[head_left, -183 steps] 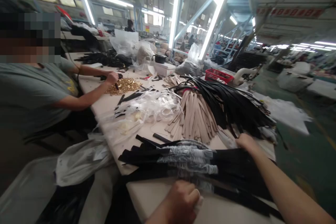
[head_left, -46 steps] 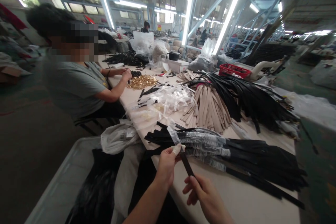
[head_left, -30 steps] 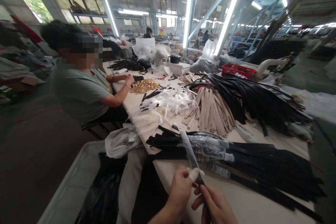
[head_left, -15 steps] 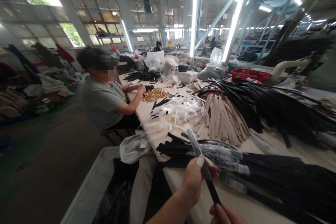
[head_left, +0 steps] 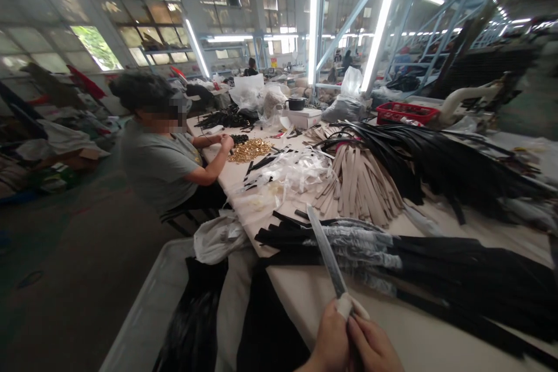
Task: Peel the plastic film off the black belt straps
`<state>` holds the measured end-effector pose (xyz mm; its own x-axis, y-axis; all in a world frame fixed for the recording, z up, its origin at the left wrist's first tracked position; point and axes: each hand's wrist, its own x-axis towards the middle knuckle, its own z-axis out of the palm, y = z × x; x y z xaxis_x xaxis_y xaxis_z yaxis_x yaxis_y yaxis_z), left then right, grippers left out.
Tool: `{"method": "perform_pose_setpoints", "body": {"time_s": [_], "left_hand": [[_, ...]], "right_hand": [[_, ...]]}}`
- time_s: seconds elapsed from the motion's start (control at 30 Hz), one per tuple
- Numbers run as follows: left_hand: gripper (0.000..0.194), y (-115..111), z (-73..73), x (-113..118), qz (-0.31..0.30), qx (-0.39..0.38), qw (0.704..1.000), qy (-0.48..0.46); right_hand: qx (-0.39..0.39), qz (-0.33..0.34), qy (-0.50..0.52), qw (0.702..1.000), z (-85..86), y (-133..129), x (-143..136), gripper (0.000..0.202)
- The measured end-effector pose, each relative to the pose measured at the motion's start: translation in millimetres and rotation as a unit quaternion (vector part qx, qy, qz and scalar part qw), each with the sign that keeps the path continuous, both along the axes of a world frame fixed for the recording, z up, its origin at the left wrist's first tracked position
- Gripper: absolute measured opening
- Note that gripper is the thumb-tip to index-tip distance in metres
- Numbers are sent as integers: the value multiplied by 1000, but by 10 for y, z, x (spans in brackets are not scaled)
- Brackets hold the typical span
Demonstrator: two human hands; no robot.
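My left hand (head_left: 333, 331) is closed on a black strap (head_left: 328, 257) whose upper end is covered by clear plastic film. White wrapping shows on the left thumb and a finger. Right beside it, my right hand (head_left: 372, 344) pinches the same strap lower down. The strap's covered end points up and away, over a bundle of black straps (head_left: 436, 264) partly wrapped in clear film. Beyond that bundle lies a fan of beige straps (head_left: 360, 186), with more black straps (head_left: 427, 157) to its right.
A person (head_left: 159, 151) sits at the table's left side, hands by gold metal pieces (head_left: 250, 150). Plastic scraps (head_left: 296, 171) lie mid-table. A red basket (head_left: 405, 113) and white box (head_left: 304, 118) stand farther back. A pale bin (head_left: 143, 302) is at the lower left.
My left hand has moved down the strap and toward me, and now meets my right hand. More of the film-covered end shows above my fingers. The view has shifted slightly.
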<state>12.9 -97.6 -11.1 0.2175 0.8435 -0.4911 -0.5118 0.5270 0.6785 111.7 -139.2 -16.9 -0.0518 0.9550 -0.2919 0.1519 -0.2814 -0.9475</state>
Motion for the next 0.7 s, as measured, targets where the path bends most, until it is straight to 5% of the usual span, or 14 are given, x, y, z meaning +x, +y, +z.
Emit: {"method": "perform_pose_setpoints", "body": {"time_s": [0.13,0.2,0.3,0.43,0.6,0.7], "left_hand": [[46,118,26,-29,-48,-40,997,-51],[41,196,71,-27,-22,-17,999,-45],[38,97,65,30,-7,1,1000,-13],[40,-42,35,-6,-71,-36,997,-23],[40,255,185,-140,18,13,999,-37],[39,176,202,-58,33,16,999,2]], "right_hand": [[-85,22,69,994,-37,-71,-77,72],[-109,19,93,989,-79,-101,-115,72],[-70,-9,74,995,-70,-98,-109,67],[-57,-22,64,996,-14,-127,-50,66],[-112,28,104,988,-57,-274,-102,76],[-104,12,91,990,-65,-292,-112,73]]}}
